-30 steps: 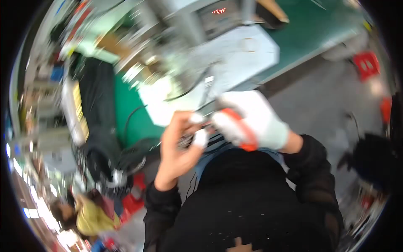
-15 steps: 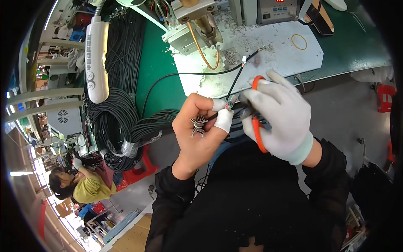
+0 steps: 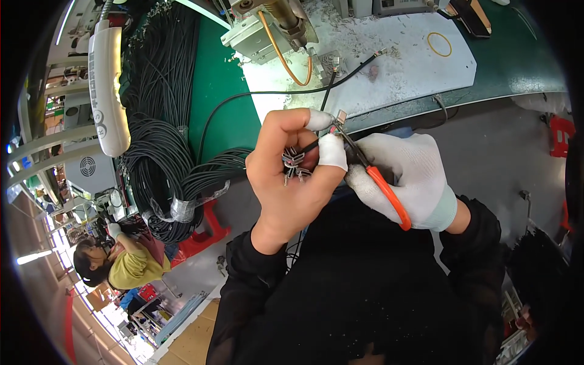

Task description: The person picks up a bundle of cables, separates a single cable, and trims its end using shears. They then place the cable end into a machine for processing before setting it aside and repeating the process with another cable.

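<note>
My left hand [image 3: 283, 194], bare except for white coverings on thumb and forefinger tips, pinches the end of a black cable [image 3: 311, 146]. At that end a small metal connector [image 3: 341, 115] with coloured wires shows just past the fingertips. Several small metal connector shells [image 3: 293, 161] sit in the curled palm of the same hand. My right hand [image 3: 413, 173], in a white knit glove, is closed around orange-handled pliers [image 3: 389, 198]. Their dark jaws reach to the connector beside the left fingertips; whether they grip it I cannot tell.
A whitish board [image 3: 401, 73] strewn with metal bits lies on the green bench [image 3: 222, 118]. Beyond it stands a press-like machine [image 3: 274, 30]. Black cable bundles [image 3: 161, 164] hang at left beside a lamp [image 3: 108, 91]. A yellow ring [image 3: 439, 44] lies right. A co-worker [image 3: 125, 261] sits lower left.
The pliers have swung round so their jaws reach the connector at my left fingertips. My right hand has closed its grip on the handles. The bench view has shifted slightly upward.
</note>
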Motion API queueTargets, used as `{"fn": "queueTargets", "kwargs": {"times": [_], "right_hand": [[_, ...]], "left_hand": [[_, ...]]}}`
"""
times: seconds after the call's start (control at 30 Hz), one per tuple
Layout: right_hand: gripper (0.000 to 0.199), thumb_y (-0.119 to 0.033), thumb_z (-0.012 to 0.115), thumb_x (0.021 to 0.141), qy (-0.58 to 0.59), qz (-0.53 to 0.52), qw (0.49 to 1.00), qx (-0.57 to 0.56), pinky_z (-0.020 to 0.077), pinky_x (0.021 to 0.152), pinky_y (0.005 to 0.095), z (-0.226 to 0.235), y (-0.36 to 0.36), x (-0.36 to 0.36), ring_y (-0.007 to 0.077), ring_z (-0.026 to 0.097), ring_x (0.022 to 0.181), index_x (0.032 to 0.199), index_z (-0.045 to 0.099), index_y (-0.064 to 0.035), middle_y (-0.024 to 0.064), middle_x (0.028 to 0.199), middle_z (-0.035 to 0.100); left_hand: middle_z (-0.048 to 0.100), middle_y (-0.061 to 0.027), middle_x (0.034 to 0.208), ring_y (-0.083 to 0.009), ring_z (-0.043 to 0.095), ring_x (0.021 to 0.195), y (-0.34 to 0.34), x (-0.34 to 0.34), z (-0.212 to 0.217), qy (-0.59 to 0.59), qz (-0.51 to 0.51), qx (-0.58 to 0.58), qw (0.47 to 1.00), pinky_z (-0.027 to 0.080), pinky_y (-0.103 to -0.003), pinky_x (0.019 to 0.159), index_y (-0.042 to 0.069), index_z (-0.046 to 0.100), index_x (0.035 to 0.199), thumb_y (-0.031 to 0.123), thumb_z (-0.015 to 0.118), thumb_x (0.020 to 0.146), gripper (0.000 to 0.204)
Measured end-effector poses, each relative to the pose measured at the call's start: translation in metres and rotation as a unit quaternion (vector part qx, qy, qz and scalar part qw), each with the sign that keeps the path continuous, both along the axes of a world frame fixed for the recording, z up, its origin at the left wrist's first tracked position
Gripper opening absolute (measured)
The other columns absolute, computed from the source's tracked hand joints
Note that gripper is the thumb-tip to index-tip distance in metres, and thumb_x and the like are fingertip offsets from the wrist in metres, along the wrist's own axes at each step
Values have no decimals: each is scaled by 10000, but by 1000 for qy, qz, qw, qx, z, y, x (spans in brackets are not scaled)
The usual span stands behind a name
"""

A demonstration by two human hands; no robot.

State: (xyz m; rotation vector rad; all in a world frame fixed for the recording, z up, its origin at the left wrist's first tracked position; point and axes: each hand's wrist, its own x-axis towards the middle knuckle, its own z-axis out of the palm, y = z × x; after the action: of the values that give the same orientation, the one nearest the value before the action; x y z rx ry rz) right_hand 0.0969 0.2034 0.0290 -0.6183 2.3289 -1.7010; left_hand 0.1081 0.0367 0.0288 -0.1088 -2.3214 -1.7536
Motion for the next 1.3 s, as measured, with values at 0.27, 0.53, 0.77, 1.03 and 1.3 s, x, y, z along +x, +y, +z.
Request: {"fn": "queueTargets", "kwargs": {"times": [0.27,0.53,0.77,1.03,1.3], "right_hand": [[135,-111,669,743,-90,-4,995,-36,411,477,286,-4,0,-6,230,537,495,824,599,-26,100,603,542],[197,-28,654,695,281,-90,938,180,435,508,283,-19,0,-12,230,575,551,889,627,-24,99,692,594],[244,-147,711,690,-31,-32,998,-33,419,484,331,-21,0,-3,253,538,521,905,626,-70,68,609,523],[195,-58,675,713,255,-115,956,90,428,493,278,-37,-3,-8,181,544,495,895,615,-19,73,626,574],[139,-135,644,784,-87,-24,995,-43,392,470,298,-25,-1,0,270,515,483,788,578,-13,110,581,528]], "left_hand": [[519,51,649,9,397,579,-3,-3,2,-49,-28,28,998,326,-149,530,-3,546,935,-41,658,774,200],[547,42,679,7,430,600,-1,-8,1,-112,-44,28,992,347,-153,541,-1,559,912,-30,662,787,164],[597,16,722,9,461,609,0,-10,-2,-138,-46,61,987,368,-148,551,0,558,897,-24,656,797,142],[607,10,717,19,448,609,4,-11,1,-169,-37,59,983,366,-141,557,-3,555,893,-25,658,793,145],[574,32,676,22,421,589,-6,-16,-7,-184,-64,77,978,323,-140,536,-4,572,835,-27,665,778,111]]}}
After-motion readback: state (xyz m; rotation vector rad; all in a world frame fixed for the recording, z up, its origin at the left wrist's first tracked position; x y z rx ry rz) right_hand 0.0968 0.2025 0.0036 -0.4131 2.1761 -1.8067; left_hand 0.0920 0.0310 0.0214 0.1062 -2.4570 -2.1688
